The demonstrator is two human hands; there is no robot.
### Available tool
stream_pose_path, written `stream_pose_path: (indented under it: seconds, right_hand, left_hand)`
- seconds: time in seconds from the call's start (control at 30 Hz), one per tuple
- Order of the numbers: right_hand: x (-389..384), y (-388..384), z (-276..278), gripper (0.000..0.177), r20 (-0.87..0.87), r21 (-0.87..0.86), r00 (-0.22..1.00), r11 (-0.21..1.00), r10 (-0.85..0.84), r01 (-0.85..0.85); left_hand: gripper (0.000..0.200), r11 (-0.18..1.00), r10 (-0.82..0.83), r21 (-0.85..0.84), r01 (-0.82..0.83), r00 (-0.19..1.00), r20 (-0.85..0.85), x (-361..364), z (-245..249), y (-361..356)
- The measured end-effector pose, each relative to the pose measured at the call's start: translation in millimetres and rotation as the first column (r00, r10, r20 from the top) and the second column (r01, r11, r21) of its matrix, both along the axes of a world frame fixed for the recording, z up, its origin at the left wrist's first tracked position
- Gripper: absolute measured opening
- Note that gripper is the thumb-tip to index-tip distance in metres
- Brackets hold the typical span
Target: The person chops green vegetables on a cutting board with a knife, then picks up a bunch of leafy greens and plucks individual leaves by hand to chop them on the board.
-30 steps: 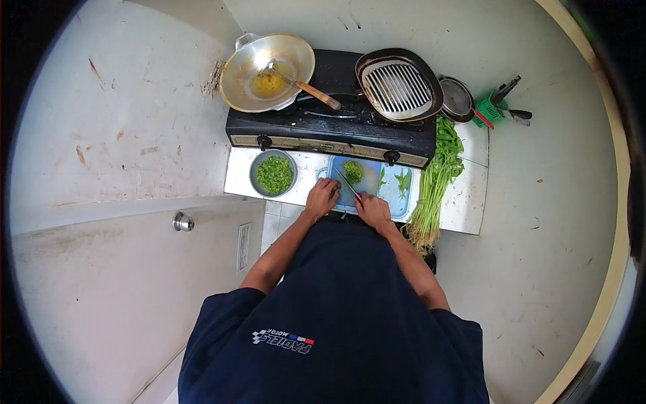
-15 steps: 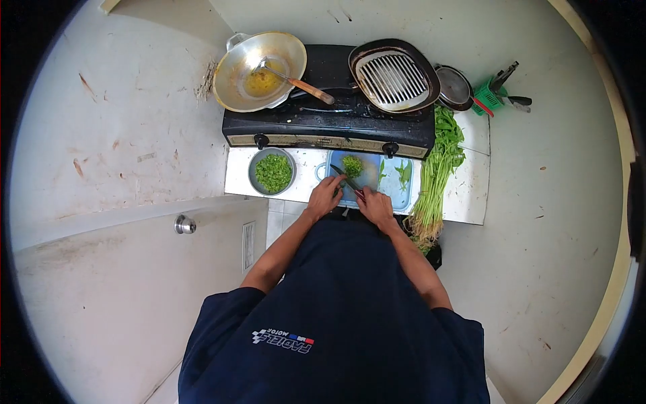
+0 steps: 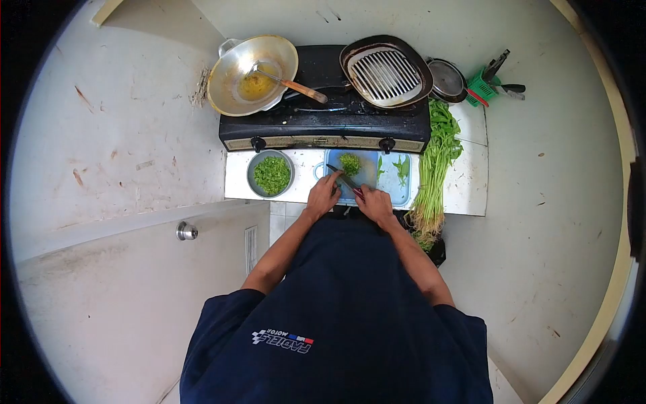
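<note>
The fingers of our right hand (image 3: 376, 204) are wrapped around the handle of the knife (image 3: 347, 181); those of our left hand (image 3: 324, 194) are curled beside the blade, and we cannot tell whether they pinch anything. Relative to one second ago, the blade lies flatter across the blue cutting board (image 3: 391, 192), its tip nearer the left edge. The chopped heap (image 3: 349, 163), toward the far edge, looks much the same size; we judge this an adjustment of the blade, adding little cut material. Loose leaves (image 3: 402, 171) occupy the board's right part. Note the limits: the stove (image 3: 323, 125) stands just behind the board's far edge, and the board's near edge lies close to that of the bench (image 3: 468, 194). On the left, bench surface separates board from bowl (image 3: 249, 176); on the right, the rooted bunch of greens (image 3: 435, 165) lies just beside the board, its roots past the bench's near edge. Sideways room is greater leftward.
</note>
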State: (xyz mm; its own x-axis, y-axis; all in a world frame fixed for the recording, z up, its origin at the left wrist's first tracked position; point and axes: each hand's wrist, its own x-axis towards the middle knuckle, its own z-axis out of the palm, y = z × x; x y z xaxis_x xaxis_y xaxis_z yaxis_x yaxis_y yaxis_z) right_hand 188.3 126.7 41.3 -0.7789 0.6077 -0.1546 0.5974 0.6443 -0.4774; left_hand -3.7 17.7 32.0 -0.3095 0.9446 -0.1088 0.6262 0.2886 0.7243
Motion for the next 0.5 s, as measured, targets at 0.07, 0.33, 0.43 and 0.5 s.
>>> stream_pose_path:
  seconds: [0.07, 0.33, 0.43, 0.5]
  right_hand:
    - [-1, -1, 1, 0.033, -0.025, 0.004, 0.999, 1.0, 0.024, -0.024]
    - [-4, 0, -4, 0.032, 0.006, -0.063, 1.0, 0.998, -0.027, 0.028]
    - [1, -2, -6, 0.036, -0.012, -0.106, 1.0, 0.994, 0.019, -0.021]
    - [4, -5, -11, 0.04, -0.024, -0.113, 0.997, 0.99, 0.077, -0.079]
  left_hand:
    - [0.067, 1.0, -0.018, 0.023, 0.019, 0.999, -0.039, -1, -10, 0]
    - [0.079, 0.992, 0.113, 0.035, -0.125, 0.964, 0.241, -9, 8, -4]
    - [0.077, 0.964, 0.218, 0.09, -0.252, 0.934, 0.282, -14, 4, -11]
    - [0.074, 0.934, 0.285, 0.125, -0.336, 0.907, 0.309, -15, 1, -16]
